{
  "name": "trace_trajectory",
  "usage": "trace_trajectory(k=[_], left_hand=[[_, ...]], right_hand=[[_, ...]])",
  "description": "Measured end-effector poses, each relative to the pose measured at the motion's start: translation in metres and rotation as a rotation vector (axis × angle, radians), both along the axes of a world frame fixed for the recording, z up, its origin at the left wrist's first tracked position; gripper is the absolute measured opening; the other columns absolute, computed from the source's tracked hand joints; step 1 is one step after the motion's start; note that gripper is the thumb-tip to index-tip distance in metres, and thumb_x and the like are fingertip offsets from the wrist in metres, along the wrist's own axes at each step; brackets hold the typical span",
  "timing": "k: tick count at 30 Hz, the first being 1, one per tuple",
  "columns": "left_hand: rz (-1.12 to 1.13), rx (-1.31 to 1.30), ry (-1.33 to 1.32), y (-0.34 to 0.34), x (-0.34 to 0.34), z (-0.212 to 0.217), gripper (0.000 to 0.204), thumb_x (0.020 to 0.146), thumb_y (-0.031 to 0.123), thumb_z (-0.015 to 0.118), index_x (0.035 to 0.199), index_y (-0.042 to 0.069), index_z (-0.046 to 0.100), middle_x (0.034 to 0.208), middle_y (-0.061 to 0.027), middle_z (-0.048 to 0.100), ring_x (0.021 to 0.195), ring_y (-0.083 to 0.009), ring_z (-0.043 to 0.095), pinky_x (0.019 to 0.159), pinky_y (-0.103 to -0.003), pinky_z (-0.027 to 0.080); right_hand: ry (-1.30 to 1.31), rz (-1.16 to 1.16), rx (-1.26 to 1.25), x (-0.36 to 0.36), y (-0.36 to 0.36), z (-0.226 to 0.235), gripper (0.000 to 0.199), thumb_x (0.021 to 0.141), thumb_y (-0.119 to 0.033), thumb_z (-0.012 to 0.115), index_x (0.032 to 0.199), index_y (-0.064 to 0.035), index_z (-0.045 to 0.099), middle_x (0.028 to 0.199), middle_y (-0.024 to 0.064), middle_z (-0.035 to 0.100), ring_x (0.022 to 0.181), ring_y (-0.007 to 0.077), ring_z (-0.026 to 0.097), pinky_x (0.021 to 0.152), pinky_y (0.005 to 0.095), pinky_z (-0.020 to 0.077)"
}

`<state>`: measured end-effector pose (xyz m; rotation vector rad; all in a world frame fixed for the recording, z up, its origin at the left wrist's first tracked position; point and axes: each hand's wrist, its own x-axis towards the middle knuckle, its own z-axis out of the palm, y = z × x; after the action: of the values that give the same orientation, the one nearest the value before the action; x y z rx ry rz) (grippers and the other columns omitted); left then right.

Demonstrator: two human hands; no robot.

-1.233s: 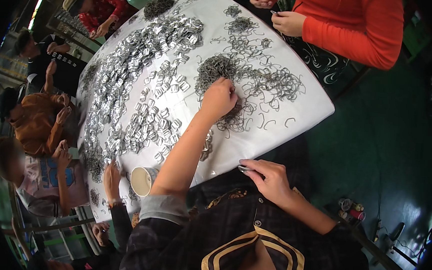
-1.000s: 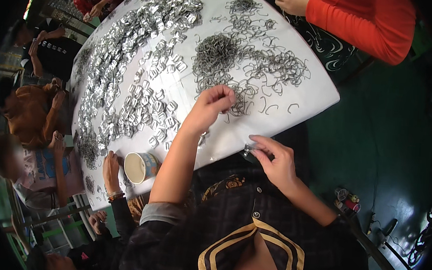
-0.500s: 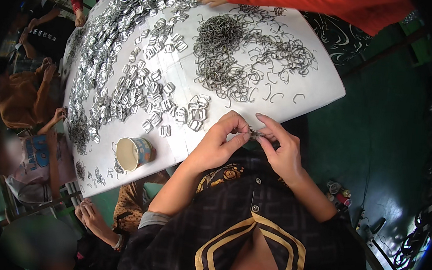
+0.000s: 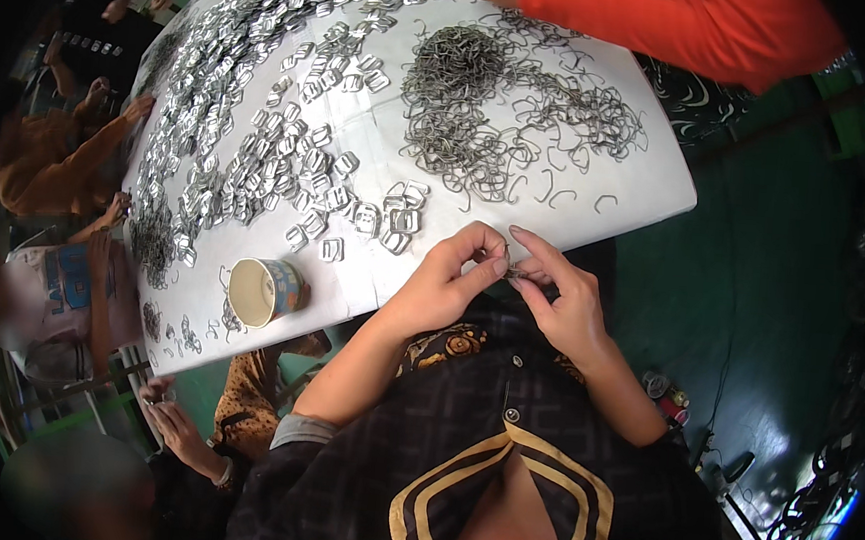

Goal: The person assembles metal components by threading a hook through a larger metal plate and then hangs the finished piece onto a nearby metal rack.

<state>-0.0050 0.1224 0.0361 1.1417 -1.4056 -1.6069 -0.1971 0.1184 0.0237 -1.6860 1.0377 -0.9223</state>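
My left hand (image 4: 452, 276) and my right hand (image 4: 568, 298) meet in front of my body, just off the table's near edge. Thumb and finger of the left pinch what looks like a thin bent metal wire piece (image 4: 506, 247). With thumb and fingers curled in, the right grips a small dark metal piece (image 4: 515, 272); fingertips cover most of it, so its exact kind is hidden. Closest to my hands on the table is a cluster of silver metal buckles (image 4: 396, 217). Beyond lies a heap of bent wire hooks (image 4: 457, 61), some scattered toward the near edge.
A paper cup (image 4: 252, 293) stands on the white table (image 4: 352, 274) at left. Many more buckles (image 4: 208, 104) spread toward the far left. A red-sleeved arm (image 4: 620, 22) reaches over the far edge. Other people work along the left side. Spools (image 4: 669, 397) sit low at right.
A thin wire end now shows above my left fingertips; both hands stay close together. The red-sleeved arm has shifted right. The view has moved slightly.
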Motion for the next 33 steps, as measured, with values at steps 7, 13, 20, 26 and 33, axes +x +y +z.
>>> trace_trajectory(k=[7,13,20,26,33], left_hand=[[0.036,-0.237,-0.246,0.02,-0.004,0.018,0.009,0.094,0.0,0.052,0.1,0.001,0.046,0.102,-0.0141,0.06,0.098,-0.0225,0.058,0.087,-0.032,0.045],[0.017,-0.365,-0.296,0.036,-0.003,0.02,0.013,0.091,-0.002,0.054,0.099,0.002,0.046,0.101,-0.0145,0.058,0.093,-0.0265,0.058,0.083,-0.034,0.046],[0.05,-0.464,-0.256,0.045,-0.001,0.024,0.018,0.085,-0.006,0.056,0.097,0.002,0.046,0.098,-0.0143,0.055,0.083,-0.031,0.055,0.074,-0.038,0.046],[0.067,-0.326,-0.296,0.049,0.005,0.032,0.015,0.088,-0.005,0.055,0.099,0.001,0.046,0.097,-0.0136,0.055,0.085,-0.0278,0.057,0.076,-0.036,0.047],[0.188,-0.341,-0.288,0.045,0.008,0.015,0.012,0.091,-0.005,0.051,0.101,0.001,0.047,0.099,-0.0124,0.057,0.092,-0.0201,0.057,0.084,-0.03,0.046]], right_hand=[[-0.268,-0.005,0.063,-0.007,-0.006,-0.013,0.054,0.077,0.008,0.065,0.129,-0.0043,0.055,0.086,0.0106,0.069,0.075,0.0156,0.069,0.072,0.0262,0.0539],[0.042,0.202,-0.16,0.023,-0.044,-0.02,0.033,0.076,-0.003,0.071,0.108,-0.0075,0.069,0.082,0.0061,0.062,0.077,0.0216,0.058,0.067,0.0325,0.0481],[0.395,0.426,-0.601,0.1,-0.071,-0.036,0.043,0.07,-0.008,0.076,0.112,-0.0102,0.068,0.093,0.0051,0.058,0.092,0.0239,0.053,0.083,0.0359,0.0435],[0.28,0.331,-0.665,0.11,-0.081,-0.047,0.025,0.074,-0.007,0.073,0.099,-0.0052,0.069,0.084,0.0058,0.057,0.083,0.023,0.054,0.077,0.034,0.044],[-0.185,0.121,0.104,0.057,-0.061,-0.016,0.012,0.084,-0.008,0.069,0.091,0.001,0.066,0.078,0.0038,0.062,0.069,0.0102,0.056,0.061,0.0245,0.0444]])
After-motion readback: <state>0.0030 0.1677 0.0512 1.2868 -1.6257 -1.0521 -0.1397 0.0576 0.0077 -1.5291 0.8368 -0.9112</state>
